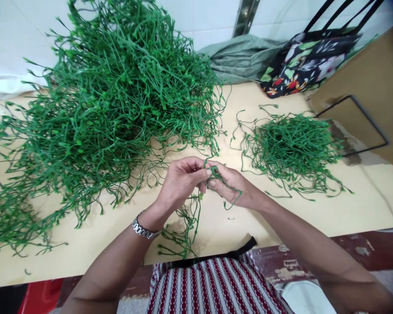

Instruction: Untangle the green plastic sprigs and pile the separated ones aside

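My left hand (185,179) and my right hand (228,185) meet over the near middle of the table. Both are closed, fingertips pinching a thin green artificial stem (218,176) between them. One end of it curls over the right palm. Below the left hand lies a small loose cluster of green stems (180,235). A large heap of the same green stems (118,96), with small bright tips, spreads to the left and behind my hands. To the right of my right hand sits a smaller pile of stems (293,146).
A beige table (350,213) carries everything. At the back stand a floral bag (304,65) and a grey-green cloth (244,56). A cardboard box (370,87) and a black wire frame (368,115) stand at the right. Under the front edge, a red plastic item (41,296) shows.
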Demonstrator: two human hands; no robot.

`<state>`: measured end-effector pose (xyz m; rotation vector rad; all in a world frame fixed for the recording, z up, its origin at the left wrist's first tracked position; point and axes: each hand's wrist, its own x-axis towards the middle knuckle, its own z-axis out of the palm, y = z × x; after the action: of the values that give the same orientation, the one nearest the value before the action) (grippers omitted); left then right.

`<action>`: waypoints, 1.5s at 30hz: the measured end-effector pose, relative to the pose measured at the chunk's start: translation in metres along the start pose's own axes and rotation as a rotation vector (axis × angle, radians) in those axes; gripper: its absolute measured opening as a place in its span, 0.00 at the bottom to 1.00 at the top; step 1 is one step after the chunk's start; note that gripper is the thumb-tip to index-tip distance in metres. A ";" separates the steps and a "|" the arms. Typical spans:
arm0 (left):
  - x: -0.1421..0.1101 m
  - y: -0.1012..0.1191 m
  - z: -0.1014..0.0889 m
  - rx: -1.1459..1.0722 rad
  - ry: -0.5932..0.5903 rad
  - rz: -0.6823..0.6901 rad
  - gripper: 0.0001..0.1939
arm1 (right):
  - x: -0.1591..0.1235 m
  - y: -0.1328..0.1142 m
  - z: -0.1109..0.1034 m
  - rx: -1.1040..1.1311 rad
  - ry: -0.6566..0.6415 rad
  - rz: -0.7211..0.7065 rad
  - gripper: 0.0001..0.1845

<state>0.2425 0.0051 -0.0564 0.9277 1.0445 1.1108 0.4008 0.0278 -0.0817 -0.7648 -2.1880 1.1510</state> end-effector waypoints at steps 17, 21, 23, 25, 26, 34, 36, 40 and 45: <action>0.003 -0.007 0.004 -0.268 0.092 -0.238 0.13 | 0.011 0.021 -0.006 -0.852 0.171 -0.329 0.11; 0.003 -0.005 0.019 -0.245 0.210 -0.179 0.11 | 0.024 0.029 -0.022 -1.015 0.143 -0.438 0.14; 0.003 -0.002 0.023 -0.219 0.213 -0.144 0.10 | 0.029 0.030 -0.031 -1.056 0.133 -0.467 0.16; 0.003 0.001 0.025 -0.186 0.194 -0.102 0.09 | 0.033 0.030 -0.039 -1.088 0.113 -0.470 0.17; 0.003 0.002 0.025 -0.168 0.184 -0.086 0.09 | 0.035 0.030 -0.042 -1.102 0.101 -0.469 0.17; 0.008 0.008 0.024 -0.081 0.226 -0.048 0.08 | 0.051 0.030 -0.047 -1.100 0.046 -0.489 0.19; 0.005 0.009 0.025 -0.097 0.234 -0.036 0.08 | 0.055 0.033 -0.051 -1.087 0.006 -0.471 0.18; -0.008 0.011 0.022 -0.055 0.190 -0.005 0.06 | 0.055 0.042 -0.076 -1.130 0.063 -0.312 0.20; 0.003 0.008 0.010 -0.058 0.205 0.077 0.06 | 0.050 0.033 -0.105 -1.257 0.214 -0.205 0.19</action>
<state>0.2503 0.0085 -0.0472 0.8261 1.1444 1.3145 0.4461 0.1349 -0.0492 -0.9989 -2.5518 -0.5365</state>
